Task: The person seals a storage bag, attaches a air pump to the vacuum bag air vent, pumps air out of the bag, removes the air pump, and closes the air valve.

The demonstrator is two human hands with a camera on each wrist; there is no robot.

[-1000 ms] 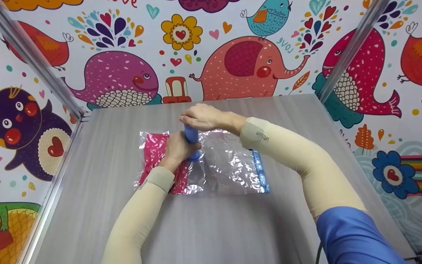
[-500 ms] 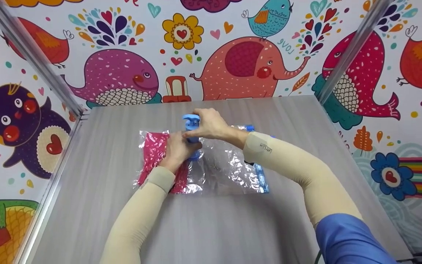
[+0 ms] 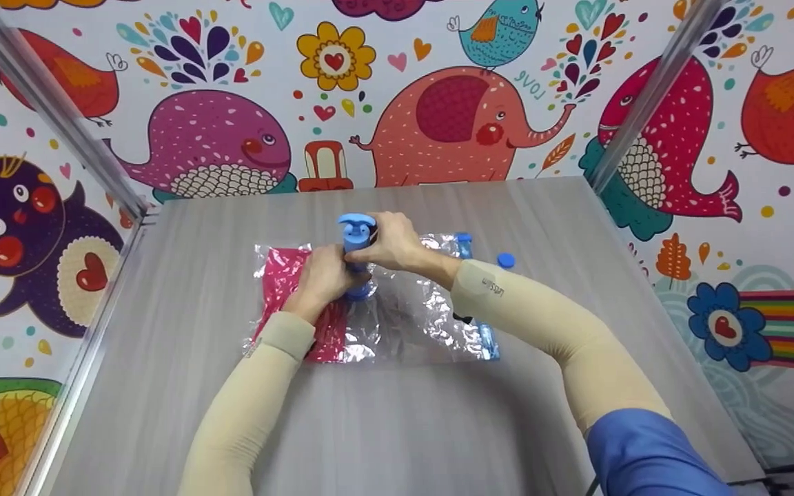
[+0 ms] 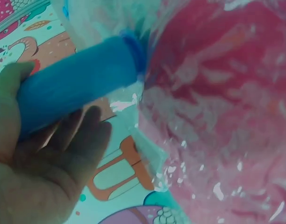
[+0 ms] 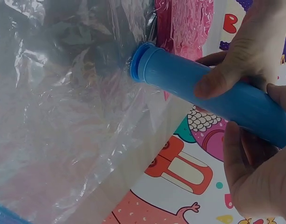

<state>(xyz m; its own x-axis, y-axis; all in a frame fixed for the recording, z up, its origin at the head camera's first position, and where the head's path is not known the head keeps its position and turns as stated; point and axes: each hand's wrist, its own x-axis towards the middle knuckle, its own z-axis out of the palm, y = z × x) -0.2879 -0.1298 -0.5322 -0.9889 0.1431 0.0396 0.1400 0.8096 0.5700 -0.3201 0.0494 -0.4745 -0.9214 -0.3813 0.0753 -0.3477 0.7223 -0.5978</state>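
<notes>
A blue hand pump [image 3: 356,238] stands upright on a clear plastic vacuum storage bag [image 3: 411,303]. My left hand [image 3: 324,274] grips the lower barrel. Just above it, my right hand [image 3: 395,241] holds the upper part, thumb on the near side, with the pump's blue handle top showing beyond the fingers. In the right wrist view the pump's flared base [image 5: 144,63] sits against the bag film, and both hands are round the barrel. The left wrist view shows the barrel [image 4: 77,81] running to the bag. Pink cloth [image 3: 280,275] fills the bag's left part.
A blue strip [image 3: 488,337] runs along the bag's right edge, with a small blue clip [image 3: 464,238] at its far end. To the right lies a small round blue cap [image 3: 506,260]. Patterned walls border the grey table [image 3: 397,427].
My right hand has slid from over the pump's top to the side of its upper part, uncovering the handle. The blue cap has come out from behind the right sleeve. My left hand keeps its grip.
</notes>
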